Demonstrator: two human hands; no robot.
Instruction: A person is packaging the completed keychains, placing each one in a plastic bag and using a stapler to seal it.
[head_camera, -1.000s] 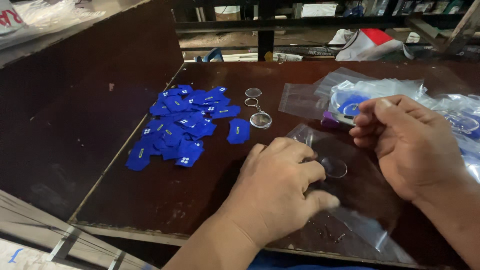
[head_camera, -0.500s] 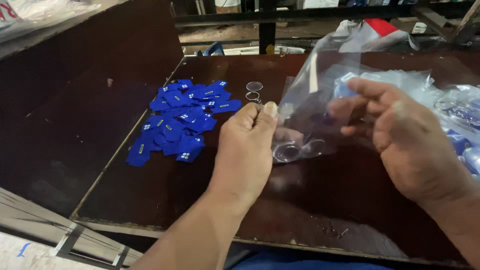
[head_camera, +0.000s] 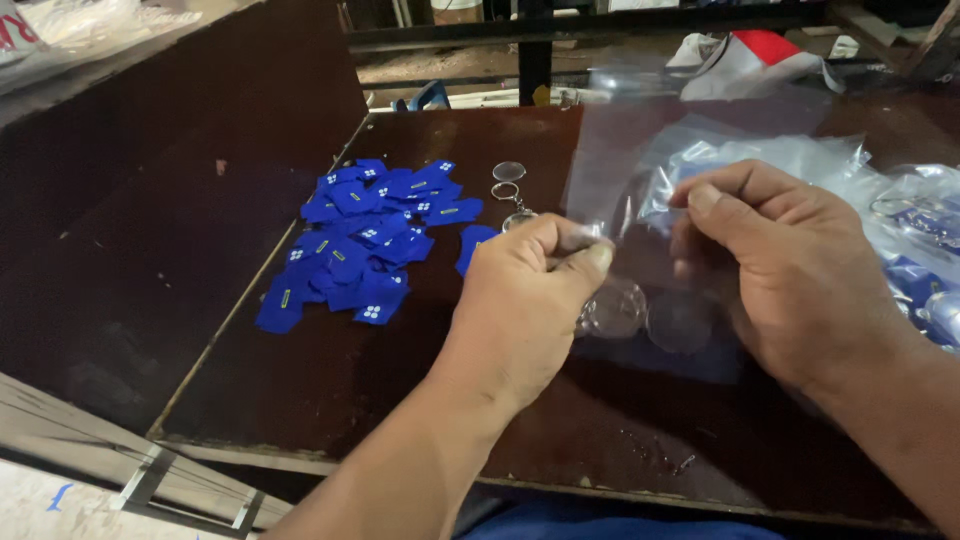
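Note:
My left hand (head_camera: 528, 290) pinches the left edge of a clear plastic bag (head_camera: 640, 180) held up above the dark brown table (head_camera: 330, 390). My right hand (head_camera: 780, 265) grips the same bag on its right side, thumb on the front. Two round clear discs (head_camera: 645, 315) show through the lower part of the bag, between my hands. A pile of several small blue tags (head_camera: 365, 240) lies on the table to the left of my left hand. Just past my left hand, a clear round keyring piece (head_camera: 509, 172) with a metal ring sits on the table.
More clear bags with blue and clear pieces (head_camera: 905, 240) lie heaped at the right. A dark board (head_camera: 150, 200) slopes along the left. At the far side are a black metal frame (head_camera: 535, 50) and a red and white cloth (head_camera: 745, 55).
Both hands have lifted the clear bag off the table and raised it higher. The left hand shifted from flat on the bag to pinching its edge.

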